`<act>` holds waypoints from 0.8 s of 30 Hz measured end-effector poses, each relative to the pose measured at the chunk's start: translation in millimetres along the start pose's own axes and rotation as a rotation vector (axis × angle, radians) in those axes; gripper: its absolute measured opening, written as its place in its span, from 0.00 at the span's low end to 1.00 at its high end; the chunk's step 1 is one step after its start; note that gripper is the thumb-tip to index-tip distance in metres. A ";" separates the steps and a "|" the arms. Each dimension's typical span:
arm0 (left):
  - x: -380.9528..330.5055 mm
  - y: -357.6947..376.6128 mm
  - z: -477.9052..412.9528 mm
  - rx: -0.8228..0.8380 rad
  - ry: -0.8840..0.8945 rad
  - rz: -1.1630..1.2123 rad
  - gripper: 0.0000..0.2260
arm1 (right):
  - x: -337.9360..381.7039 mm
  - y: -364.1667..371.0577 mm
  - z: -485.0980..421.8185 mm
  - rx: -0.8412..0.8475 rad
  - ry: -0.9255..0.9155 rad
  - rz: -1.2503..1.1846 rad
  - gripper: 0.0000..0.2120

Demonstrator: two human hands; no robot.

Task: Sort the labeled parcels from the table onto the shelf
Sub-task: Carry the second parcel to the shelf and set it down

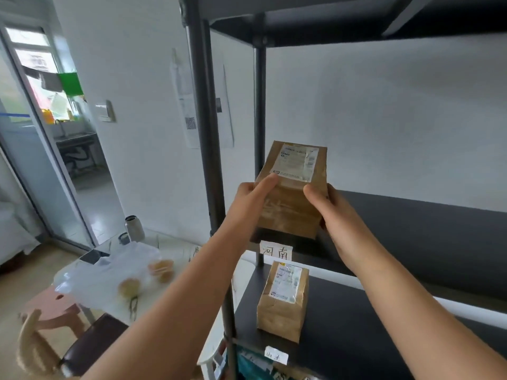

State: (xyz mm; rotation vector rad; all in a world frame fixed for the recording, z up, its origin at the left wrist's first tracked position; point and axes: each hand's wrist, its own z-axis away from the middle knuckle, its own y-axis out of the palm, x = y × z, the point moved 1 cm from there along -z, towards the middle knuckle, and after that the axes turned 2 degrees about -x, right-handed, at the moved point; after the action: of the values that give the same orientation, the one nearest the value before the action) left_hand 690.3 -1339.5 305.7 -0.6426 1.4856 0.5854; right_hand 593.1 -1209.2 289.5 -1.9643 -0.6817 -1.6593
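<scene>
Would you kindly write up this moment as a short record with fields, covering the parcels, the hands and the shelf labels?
held parcel: brown parcel, white shipping label facing the camera, at the front of the upper shelf level
left hand: left hand grips its left side
right hand: right hand grips its right side
shelf tag below it: handwritten tag, reads 河南
placed parcel: second brown parcel, upright on the lower shelf board
lower tag: small tag, writing too small to read
</scene>
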 end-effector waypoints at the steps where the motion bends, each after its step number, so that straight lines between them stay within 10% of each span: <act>1: 3.6 -0.1 -11.2 0.012 -0.013 -0.005 0.44 | -2.5 3.4 -6.7 -0.014 0.011 0.007 0.38; 18: 19.0 0.3 -57.7 0.075 -0.043 -0.079 0.30 | -8.2 30.8 -43.4 -0.232 0.156 0.094 0.25; 24: 30.4 -12.6 -38.6 0.029 0.244 -0.294 0.30 | -4.0 40.7 -19.6 -0.396 0.153 0.261 0.37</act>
State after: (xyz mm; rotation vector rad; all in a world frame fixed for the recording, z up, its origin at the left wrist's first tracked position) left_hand 672.2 -1376.8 276.4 -0.9151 1.5839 0.2643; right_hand 604.1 -1253.1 286.9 -2.0480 -0.0340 -1.8559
